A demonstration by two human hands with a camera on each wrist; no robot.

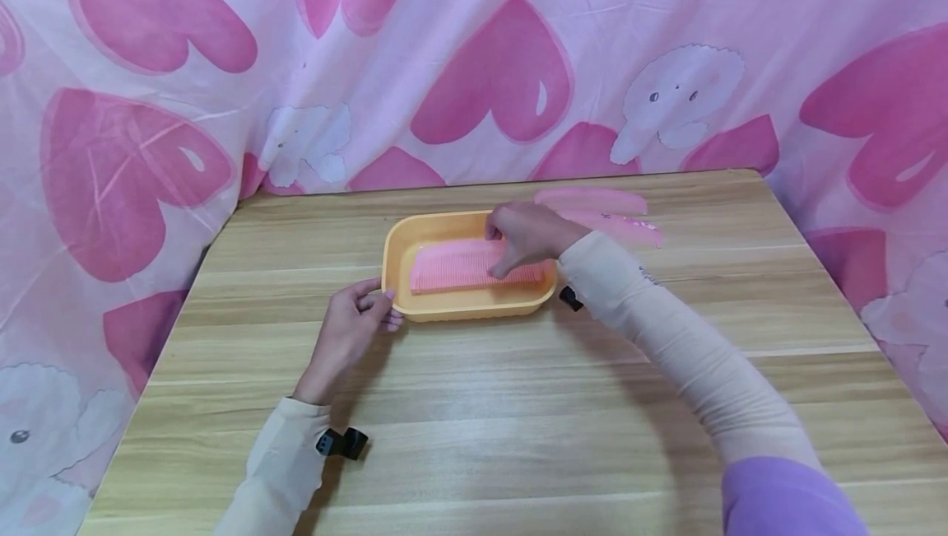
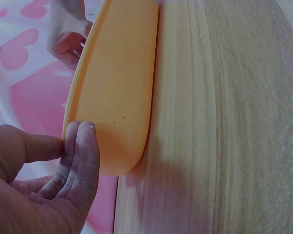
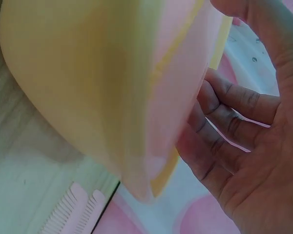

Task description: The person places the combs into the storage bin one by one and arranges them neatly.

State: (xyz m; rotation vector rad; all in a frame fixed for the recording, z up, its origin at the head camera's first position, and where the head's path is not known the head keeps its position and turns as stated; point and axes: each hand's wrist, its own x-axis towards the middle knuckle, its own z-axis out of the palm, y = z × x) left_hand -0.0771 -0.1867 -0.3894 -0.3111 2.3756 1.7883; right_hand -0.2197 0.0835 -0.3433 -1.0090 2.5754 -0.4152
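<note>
Over a shallow yellow-orange plastic basket [image 1: 444, 314], my right hand [image 1: 529, 231] reaches down with thumb and fingers spread apart. A pink comb [image 1: 452, 268] lies inside, its teeth toward me; the thumb overlaps the teeth, and the index finger is near its back edge. In the right wrist view the fingers bend beside the blurred pink comb [image 3: 180, 92], and their tips are partly hidden. At the basket's left corner my left hand [image 1: 351, 318] pinches the rim, thumb on top and fingers against the outer wall [image 2: 119, 83].
Behind the right hand, two more pink combs lie on the wooden table [image 1: 474, 421]: a plain one [image 1: 592, 200] at the back and one with a decorated end [image 1: 629, 229]. A pink heart-patterned cloth [image 1: 489, 67] hangs along the table's far edge and sides.
</note>
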